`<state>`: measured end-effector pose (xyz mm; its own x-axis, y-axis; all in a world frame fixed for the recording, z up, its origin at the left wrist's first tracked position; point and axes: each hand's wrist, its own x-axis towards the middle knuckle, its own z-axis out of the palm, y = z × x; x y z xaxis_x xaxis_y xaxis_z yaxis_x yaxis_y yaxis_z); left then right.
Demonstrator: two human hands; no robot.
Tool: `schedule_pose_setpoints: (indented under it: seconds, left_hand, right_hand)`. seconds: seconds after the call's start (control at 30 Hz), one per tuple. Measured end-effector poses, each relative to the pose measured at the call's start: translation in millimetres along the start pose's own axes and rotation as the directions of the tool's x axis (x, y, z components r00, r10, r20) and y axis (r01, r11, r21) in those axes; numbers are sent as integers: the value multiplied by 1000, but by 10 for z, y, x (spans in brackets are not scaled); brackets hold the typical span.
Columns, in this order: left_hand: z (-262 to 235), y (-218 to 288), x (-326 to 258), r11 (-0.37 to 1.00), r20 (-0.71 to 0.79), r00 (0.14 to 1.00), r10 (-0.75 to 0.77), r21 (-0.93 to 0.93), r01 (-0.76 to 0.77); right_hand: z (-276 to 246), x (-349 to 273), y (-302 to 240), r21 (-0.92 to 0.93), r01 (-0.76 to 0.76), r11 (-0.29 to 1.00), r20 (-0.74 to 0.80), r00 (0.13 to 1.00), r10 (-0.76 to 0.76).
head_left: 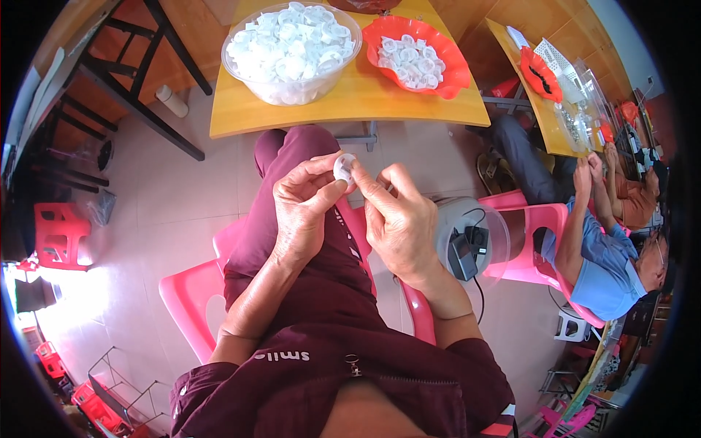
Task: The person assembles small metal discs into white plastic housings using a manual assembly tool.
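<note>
Over my lap, my left hand (pixel 305 204) pinches a small round white translucent plastic part (pixel 345 168) between thumb and fingers. The index finger of my right hand (pixel 398 219) presses on the part's right side, and its other fingers are curled; whether they hold anything is hidden. Beyond my knees, a large clear bowl (pixel 292 91) heaped with similar white plastic pieces (pixel 288 44) stands on the yellow wooden table (pixel 343 117). To its right, a red wavy-edged dish (pixel 453 66) holds a smaller pile of such pieces (pixel 410 62).
A round tub (pixel 493 263) with black power adapters (pixel 461 255) on it stands right of my pink chair (pixel 186 306). Further right, a person in a blue shirt (pixel 602 274) sits at another table (pixel 522 80). A black metal frame (pixel 139 73) stands at the left.
</note>
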<state>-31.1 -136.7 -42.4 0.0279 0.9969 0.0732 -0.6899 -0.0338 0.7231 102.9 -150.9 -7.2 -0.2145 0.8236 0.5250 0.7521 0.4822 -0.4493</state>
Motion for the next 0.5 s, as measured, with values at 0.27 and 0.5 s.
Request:
schedule_pose_setpoints:
  seconds: [0.27, 0.5]
  left_hand:
    - [13, -68, -8, 972, 37, 989, 141, 184, -146]
    - [-13, -9, 43, 998, 3, 999, -52, -19, 52]
  right_hand:
    - [42, 0, -16, 29, -34, 999, -35, 999, 35]
    - [-199, 18, -43, -120, -43, 992, 7, 999, 44]
